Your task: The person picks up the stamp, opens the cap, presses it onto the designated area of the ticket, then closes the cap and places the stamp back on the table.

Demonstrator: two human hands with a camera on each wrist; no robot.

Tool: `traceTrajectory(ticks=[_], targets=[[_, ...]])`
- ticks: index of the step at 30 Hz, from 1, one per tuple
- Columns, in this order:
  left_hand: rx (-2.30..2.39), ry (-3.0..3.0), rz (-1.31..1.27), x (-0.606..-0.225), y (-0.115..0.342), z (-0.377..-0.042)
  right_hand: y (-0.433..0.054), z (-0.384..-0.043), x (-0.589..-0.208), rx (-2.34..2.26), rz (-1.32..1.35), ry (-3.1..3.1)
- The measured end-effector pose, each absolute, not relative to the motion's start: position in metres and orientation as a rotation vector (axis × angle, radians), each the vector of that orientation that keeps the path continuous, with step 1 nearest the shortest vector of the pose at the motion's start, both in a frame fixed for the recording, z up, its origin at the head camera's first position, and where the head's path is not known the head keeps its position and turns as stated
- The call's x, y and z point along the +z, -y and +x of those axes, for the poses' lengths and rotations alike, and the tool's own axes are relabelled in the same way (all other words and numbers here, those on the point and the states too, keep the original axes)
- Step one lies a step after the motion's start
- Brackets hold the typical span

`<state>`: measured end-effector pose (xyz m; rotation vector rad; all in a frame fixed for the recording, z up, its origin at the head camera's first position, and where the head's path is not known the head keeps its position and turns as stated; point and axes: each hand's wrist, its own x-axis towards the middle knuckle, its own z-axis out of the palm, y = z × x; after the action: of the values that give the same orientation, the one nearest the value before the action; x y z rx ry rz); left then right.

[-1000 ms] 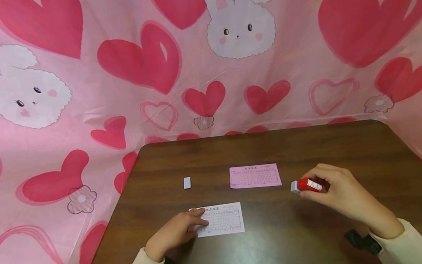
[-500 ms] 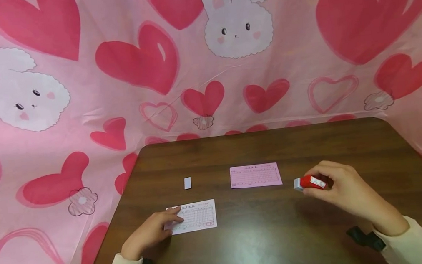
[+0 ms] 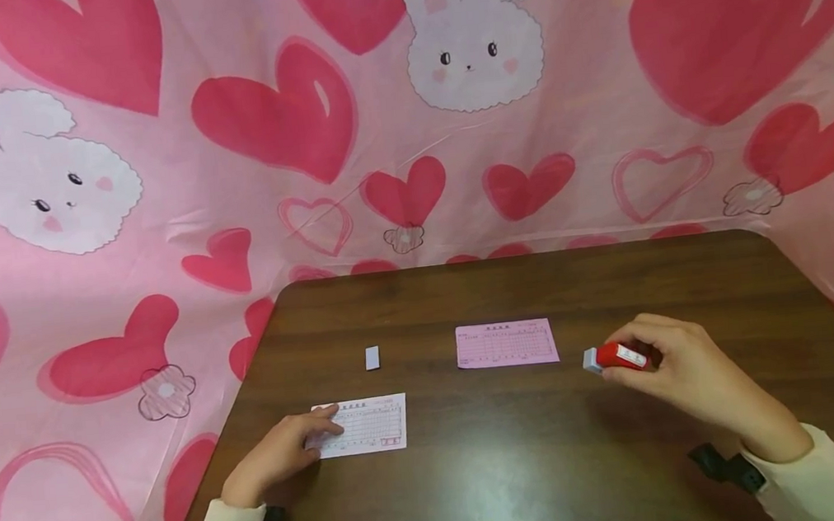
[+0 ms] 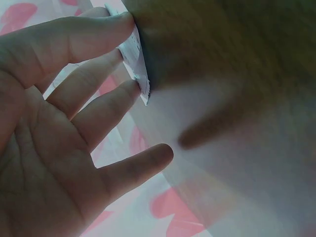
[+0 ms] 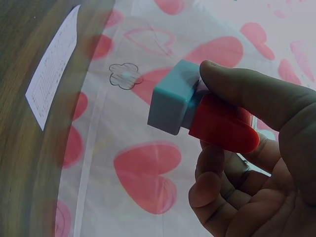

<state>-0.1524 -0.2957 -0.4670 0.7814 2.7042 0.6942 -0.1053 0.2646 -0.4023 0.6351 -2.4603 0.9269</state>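
Note:
My left hand [image 3: 281, 450] rests on the left end of a white printed form slip [image 3: 368, 426], which lies flat at the left of the table. Its fingers are spread and extended, with the tips right at the slip's edge in the left wrist view. A small red rectangular mark shows in the slip's lower right corner. On the other side, my right hand [image 3: 696, 381] pinches a red stamp [image 5: 222, 123] between thumb and fingers, above the table. The stamp's pale blue end block [image 5: 170, 98] points left.
A pink printed form slip [image 3: 506, 344] lies flat near the middle of the brown table [image 3: 486, 287]. Left of it is a small pale rectangular piece [image 3: 372, 358]. A pink cloth [image 3: 345, 118] with hearts and rabbits hangs behind the table.
My left hand has slid the white slip to the left, and the red mark in its corner has become plainer. My right hand, still holding the stamp, has shifted slightly right.

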Motion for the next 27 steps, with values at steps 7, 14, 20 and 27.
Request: traceTrajectory(ticks=[7, 14, 20, 27], targets=[[0.662, -2.740, 0.824, -0.469, 0.303, -0.154, -0.266, -0.107, -0.401, 0.921, 0.640, 2.462], [0.631, -2.768, 0.827, -0.469, 0.306, -0.155, -0.267, -0.107, -0.400, 0.912, 0.637, 2.463], [0.675, -2.774, 0.795, -0.460, 0.300, -0.160, -0.269, -0.108, -0.400, 0.899, 0.626, 2.467], [0.761, -2.926, 0.786, -0.450, 0.274, -0.179, -0.271, -0.108, -0.401, 0.899, 0.626, 2.456]])
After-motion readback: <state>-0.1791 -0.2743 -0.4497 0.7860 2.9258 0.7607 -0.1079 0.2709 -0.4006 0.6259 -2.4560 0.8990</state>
